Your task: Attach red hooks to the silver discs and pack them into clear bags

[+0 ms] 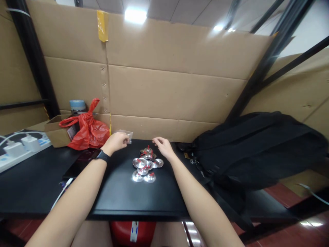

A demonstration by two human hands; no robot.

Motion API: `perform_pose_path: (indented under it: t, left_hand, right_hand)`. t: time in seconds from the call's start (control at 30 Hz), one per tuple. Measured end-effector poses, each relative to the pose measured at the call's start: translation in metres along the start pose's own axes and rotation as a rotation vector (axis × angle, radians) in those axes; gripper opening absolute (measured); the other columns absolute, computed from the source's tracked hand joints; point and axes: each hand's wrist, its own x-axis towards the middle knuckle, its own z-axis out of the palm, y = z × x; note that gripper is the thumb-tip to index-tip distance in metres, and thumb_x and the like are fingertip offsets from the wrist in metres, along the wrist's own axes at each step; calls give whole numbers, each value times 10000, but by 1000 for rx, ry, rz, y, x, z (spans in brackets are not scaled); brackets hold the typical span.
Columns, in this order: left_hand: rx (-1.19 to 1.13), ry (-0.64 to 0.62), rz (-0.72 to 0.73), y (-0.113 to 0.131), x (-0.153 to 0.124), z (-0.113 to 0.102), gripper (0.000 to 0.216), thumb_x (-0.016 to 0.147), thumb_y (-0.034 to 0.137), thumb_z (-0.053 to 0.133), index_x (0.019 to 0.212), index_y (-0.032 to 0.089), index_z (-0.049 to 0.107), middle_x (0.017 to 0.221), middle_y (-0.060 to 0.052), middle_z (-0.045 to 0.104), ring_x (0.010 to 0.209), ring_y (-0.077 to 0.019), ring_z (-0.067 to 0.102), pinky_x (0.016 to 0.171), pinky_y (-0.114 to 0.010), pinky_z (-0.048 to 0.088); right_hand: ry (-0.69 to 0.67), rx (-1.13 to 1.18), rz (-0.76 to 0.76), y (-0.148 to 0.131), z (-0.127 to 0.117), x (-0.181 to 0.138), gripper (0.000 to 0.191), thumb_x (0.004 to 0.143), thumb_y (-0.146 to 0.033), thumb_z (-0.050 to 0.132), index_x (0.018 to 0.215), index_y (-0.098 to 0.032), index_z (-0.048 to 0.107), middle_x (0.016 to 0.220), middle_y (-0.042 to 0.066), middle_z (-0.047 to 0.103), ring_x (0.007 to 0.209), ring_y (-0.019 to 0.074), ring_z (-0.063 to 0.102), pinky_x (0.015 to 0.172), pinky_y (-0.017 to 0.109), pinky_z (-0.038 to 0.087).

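My left hand, with a dark watch on its wrist, is closed on a small clear plastic bag above the back of the black table. To its right my right hand has its thumb and fingers drawn together; a tiny reddish bit shows at the fingertips, too small to name. Just below and between the hands lies a loose pile of several small silver finger cymbals with red cords or loops. Some overlap, and the farthest ones are close to my right hand.
A red plastic bag and an open cardboard box stand at the back left. A dark phone or tablet lies by my left forearm, and a white power strip farther left. A black backpack fills the right. Cardboard walls the back.
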Motion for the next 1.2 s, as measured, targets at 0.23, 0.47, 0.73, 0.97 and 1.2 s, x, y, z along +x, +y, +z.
perform_pose_path:
  t: [0.23,0.47,0.73,0.97,1.2]
  left_hand:
    - [55,-6,-223,-35,-14,29,217,739,153,587,881,216,738,907,-57,730,864,-212,669,762,-267,466]
    - [122,-150,-322,-40,-11,54,376,915,373,448,1112,171,697,1218,-136,632,1060,-284,648,876,-354,498]
    - [36,-154,-376,-37,-10,57,465,976,458,347,1133,198,700,1533,-98,403,1252,-290,546,993,-406,458]
    - [7,27,-277,-19,-15,37,271,895,319,522,1019,179,719,1171,-127,682,1060,-263,640,897,-355,497]
    - [-582,105,-184,33,5,34,227,857,309,587,946,168,741,907,-58,763,795,-175,696,746,-260,528]
  right_hand:
    - [-28,-140,-61,2,0,0,299,882,-423,555,912,-180,727,942,67,754,867,207,679,828,324,497]
    - [-147,-278,-99,-4,2,-5,214,889,-301,559,967,-202,732,1027,56,747,933,199,674,890,328,494]
    - [-371,-368,-98,2,9,-7,253,905,-255,525,1013,-241,754,1141,30,729,1092,217,649,992,351,460]
    - [-127,-331,-79,8,8,-2,310,860,-114,498,1012,-206,752,1146,71,723,1141,224,638,1053,380,443]
    - [-207,210,21,-26,16,-13,420,730,-230,718,1144,-168,682,1076,108,737,896,229,730,827,373,580]
